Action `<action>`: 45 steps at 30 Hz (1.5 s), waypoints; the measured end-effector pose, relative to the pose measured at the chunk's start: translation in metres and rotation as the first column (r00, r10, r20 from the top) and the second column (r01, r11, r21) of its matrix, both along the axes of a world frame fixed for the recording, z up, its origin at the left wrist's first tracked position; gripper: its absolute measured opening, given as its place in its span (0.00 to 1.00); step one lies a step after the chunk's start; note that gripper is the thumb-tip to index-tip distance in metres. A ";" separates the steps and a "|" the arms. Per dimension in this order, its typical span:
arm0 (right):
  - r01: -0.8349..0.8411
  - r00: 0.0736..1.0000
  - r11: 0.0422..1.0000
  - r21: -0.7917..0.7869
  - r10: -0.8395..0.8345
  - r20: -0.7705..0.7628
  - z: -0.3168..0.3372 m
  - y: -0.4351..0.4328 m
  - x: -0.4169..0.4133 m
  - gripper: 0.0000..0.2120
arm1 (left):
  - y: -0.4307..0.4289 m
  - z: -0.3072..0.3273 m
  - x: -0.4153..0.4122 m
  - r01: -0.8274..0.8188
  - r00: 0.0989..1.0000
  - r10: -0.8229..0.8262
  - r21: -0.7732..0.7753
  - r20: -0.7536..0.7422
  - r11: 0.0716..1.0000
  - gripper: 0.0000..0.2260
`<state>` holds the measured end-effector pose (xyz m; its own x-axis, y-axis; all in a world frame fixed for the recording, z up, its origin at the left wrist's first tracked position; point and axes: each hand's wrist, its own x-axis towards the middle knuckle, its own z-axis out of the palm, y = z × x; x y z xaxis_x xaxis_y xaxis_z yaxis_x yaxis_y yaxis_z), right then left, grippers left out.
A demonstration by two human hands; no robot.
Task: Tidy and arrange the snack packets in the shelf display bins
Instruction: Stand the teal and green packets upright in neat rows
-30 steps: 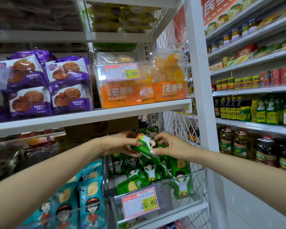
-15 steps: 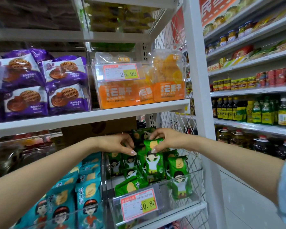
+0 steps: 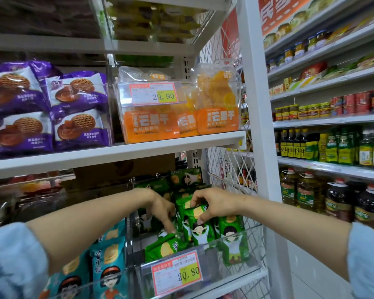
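A clear plastic display bin on the lower shelf holds several green snack packets. My right hand pinches the top of an upright green snack packet standing in the bin's middle. My left hand reaches down into the bin, its fingertips touching a green packet that lies flat at the front left. Another green packet stands upright at the right. More green packets sit behind, partly hidden by my hands.
A neighbouring bin at the left holds teal snack packets. A price tag reading 20.80 hangs on the bin front. The shelf above carries orange dried-fruit bags and purple biscuit packs. A white upright post stands right.
Both hands have dropped lower into the bin. The right hand has set its green packet upright among the others, and the left hand has moved down to the flat packet at the front.
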<state>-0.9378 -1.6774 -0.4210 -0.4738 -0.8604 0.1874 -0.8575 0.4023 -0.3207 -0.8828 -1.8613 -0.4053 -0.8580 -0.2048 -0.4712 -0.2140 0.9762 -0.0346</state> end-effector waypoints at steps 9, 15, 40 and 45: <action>0.018 0.993 0.998 0.063 -0.010 -0.115 0.000 -0.001 -0.006 0.26 | -0.002 -0.012 -0.004 -0.036 0.998 0.039 -0.054 0.050 0.998 0.42; 0.013 0.989 0.999 0.039 -0.007 -0.150 -0.004 0.002 -0.003 0.26 | -0.004 -0.009 0.005 -0.093 0.995 0.094 -0.019 0.026 0.995 0.42; 0.051 0.998 0.911 -0.409 -0.028 0.062 0.027 0.039 0.025 0.08 | 0.057 0.041 0.058 0.229 0.943 -0.148 0.257 -0.299 0.939 0.29; 0.073 0.996 0.933 -0.353 -0.084 -0.015 0.022 0.046 0.019 0.09 | 0.081 0.020 0.040 0.335 0.872 -0.305 0.012 -0.384 0.942 0.32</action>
